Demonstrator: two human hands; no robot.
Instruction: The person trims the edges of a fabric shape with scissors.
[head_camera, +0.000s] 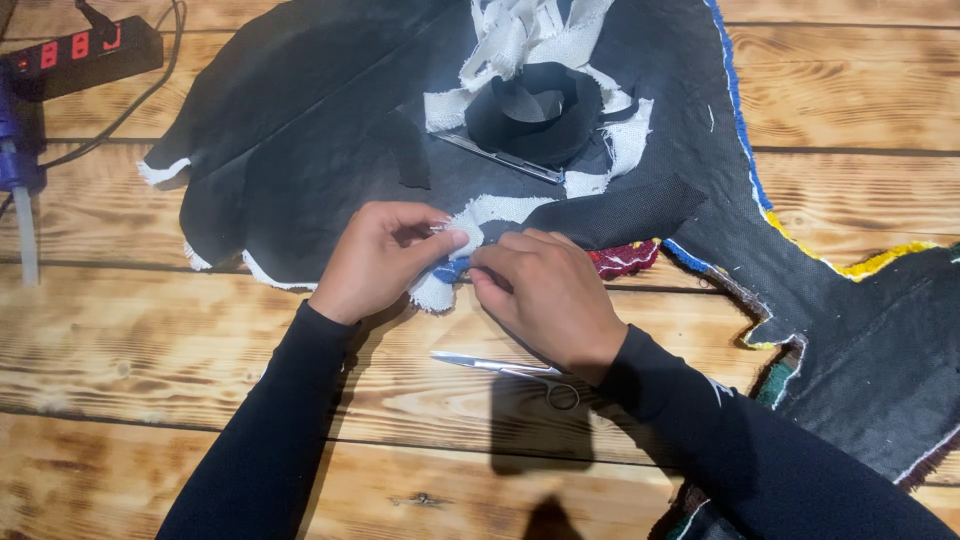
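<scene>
My left hand (375, 258) and my right hand (548, 290) meet at the near edge of a large rug piece (300, 130) that lies backing-side up, black with a frayed white cloth border. Both pinch the white border flap (470, 232) where a bit of blue yarn shows beneath. The fingers of both hands are closed on the fabric. A pair of silver scissors (490, 364) lies on the wooden table just below my right wrist, untouched. Red, yellow and blue tufted edges (625, 258) peek out to the right of my hands.
A roll of black tape (535, 110) sits on the rug among white cloth scraps, with a flat metal tool (500, 157) beside it. A black power strip (80, 55) with cables lies at the far left, next to a blue glue gun (15, 150). Wooden tabletop (150, 350) in front.
</scene>
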